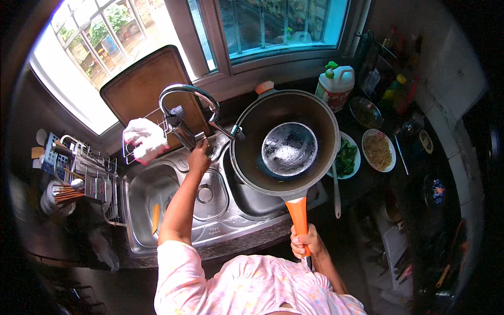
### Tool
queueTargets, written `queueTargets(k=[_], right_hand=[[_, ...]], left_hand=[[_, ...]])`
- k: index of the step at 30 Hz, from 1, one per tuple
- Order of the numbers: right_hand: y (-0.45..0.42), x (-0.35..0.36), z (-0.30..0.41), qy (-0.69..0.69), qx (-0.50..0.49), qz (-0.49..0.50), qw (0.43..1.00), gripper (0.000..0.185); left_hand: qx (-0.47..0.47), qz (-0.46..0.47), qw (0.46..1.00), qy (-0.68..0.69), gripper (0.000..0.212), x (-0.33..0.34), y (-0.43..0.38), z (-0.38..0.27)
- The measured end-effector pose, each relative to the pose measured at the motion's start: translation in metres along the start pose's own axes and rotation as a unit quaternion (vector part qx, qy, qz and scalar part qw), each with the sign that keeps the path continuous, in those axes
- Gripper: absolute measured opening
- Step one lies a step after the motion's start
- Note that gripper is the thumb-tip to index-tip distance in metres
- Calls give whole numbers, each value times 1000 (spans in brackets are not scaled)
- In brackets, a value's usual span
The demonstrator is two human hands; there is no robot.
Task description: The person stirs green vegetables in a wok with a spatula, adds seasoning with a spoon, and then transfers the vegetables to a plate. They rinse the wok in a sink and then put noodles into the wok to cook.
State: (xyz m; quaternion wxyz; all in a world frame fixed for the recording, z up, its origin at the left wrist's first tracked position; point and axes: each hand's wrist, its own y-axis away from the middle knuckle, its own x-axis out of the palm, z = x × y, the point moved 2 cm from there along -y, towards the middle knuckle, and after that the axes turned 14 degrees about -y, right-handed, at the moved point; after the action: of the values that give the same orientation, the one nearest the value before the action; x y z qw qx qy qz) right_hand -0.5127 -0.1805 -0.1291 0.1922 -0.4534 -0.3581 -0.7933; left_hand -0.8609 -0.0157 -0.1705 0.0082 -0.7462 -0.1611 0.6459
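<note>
My right hand (309, 241) grips the orange handle of a large dark wok (252, 157), which is over the right part of the steel sink. Inside the wok, a round patch of shiny liquid (289, 149) reflects light. A small green scrap lies near it. My left hand (200, 157) is raised to the lever at the base of a chrome faucet (183, 132); its fingers touch the lever. The curved spout ends at the wok's left rim. Whether water is running cannot be told. A yellow-orange object (156, 218) lies in the left sink basin (147, 189).
Right of the wok are a plate of leafy greens (346, 157), a plate of shredded food (378, 150), a white jug (336, 84) and a lit gas burner (438, 191). At left stand a dish rack (94, 189) and chopsticks (69, 193). A cutting board (149, 86) leans by the window.
</note>
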Motion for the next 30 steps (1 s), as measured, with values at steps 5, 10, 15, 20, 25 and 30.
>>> queueTargets(k=[5,10,15,20,25,30], right_hand=[[-12,0,-11,-59,39,61,996,16],[-18,2,-15,-130,74,137,979,17],[-17,15,-15,-184,111,169,962,16],[-18,13,-13,-135,84,93,983,17],[-18,-4,-16,-25,26,28,999,17],[-16,-8,-12,17,2,27,999,18]], left_hand=[[48,76,995,-53,54,27,0,26],[54,74,985,149,49,37,-7,40],[-21,63,976,209,44,59,-17,61],[-142,68,917,366,33,45,-16,31],[-209,97,871,433,14,47,-13,18],[-226,111,861,441,9,40,-11,17]])
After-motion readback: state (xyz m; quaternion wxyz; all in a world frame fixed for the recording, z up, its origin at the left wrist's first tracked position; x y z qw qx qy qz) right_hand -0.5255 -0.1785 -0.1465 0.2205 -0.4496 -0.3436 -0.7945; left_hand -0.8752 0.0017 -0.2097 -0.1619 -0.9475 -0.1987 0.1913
